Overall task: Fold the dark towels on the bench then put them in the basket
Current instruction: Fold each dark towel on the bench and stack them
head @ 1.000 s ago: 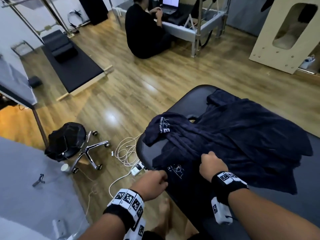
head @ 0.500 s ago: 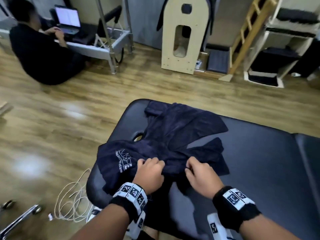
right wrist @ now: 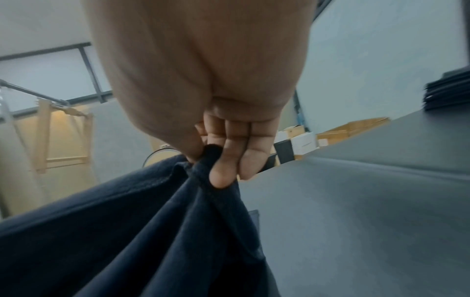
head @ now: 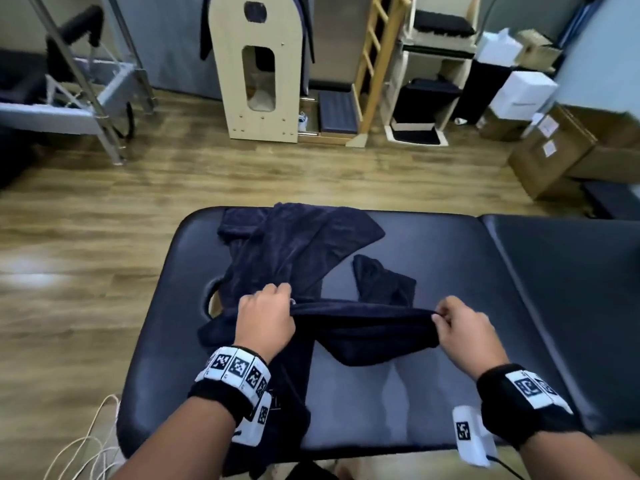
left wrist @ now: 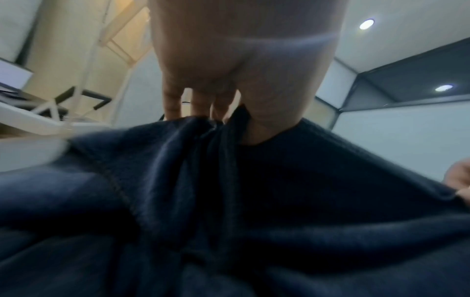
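Hands: my left hand (head: 265, 322) and right hand (head: 465, 336) pinch the dark navy terry towel (head: 363, 325) edge.
Handling: I judge it soft, limp; hold corners.

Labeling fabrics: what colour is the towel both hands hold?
Dark navy blue towel, plain; the right wrist view shows it best.

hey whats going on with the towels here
A person stands at a black padded bench, folding dark towels. The left hand and right hand each grip an end of one towel, stretched between them just above the bench. More dark towel lies crumpled behind. No basket is in view.
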Demonstrator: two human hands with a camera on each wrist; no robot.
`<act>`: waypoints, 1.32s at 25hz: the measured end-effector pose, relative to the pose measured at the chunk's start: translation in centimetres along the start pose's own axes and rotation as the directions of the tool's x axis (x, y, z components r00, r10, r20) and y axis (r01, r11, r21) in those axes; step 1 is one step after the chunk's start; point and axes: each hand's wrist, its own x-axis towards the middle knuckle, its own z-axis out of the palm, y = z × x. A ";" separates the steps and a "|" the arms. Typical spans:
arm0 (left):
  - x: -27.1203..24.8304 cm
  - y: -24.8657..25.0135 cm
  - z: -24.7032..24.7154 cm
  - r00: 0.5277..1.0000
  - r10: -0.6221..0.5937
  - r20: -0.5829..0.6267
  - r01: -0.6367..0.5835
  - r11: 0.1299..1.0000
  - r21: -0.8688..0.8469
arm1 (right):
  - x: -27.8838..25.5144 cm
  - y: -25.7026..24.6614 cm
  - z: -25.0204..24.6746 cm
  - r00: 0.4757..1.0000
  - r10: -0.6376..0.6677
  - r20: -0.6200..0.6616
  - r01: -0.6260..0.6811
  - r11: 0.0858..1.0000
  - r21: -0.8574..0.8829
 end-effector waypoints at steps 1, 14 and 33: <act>0.2 1.3 -0.4 1.000 0.026 -0.006 -0.026 0.998 -0.063 | -0.1 0.4 -0.3 1.000 0.022 -0.009 -0.022 0.999 -0.036; -0.1 19.1 0.7 0.889 0.434 0.145 -0.448 0.891 0.081 | -1.4 4.4 -3.1 0.965 -0.248 0.081 0.247 0.969 0.027; 0.5 43.2 4.5 0.862 0.472 0.184 -0.452 0.880 -0.145 | 0.4 23.8 -11.6 0.903 -0.369 -0.219 0.418 0.869 0.264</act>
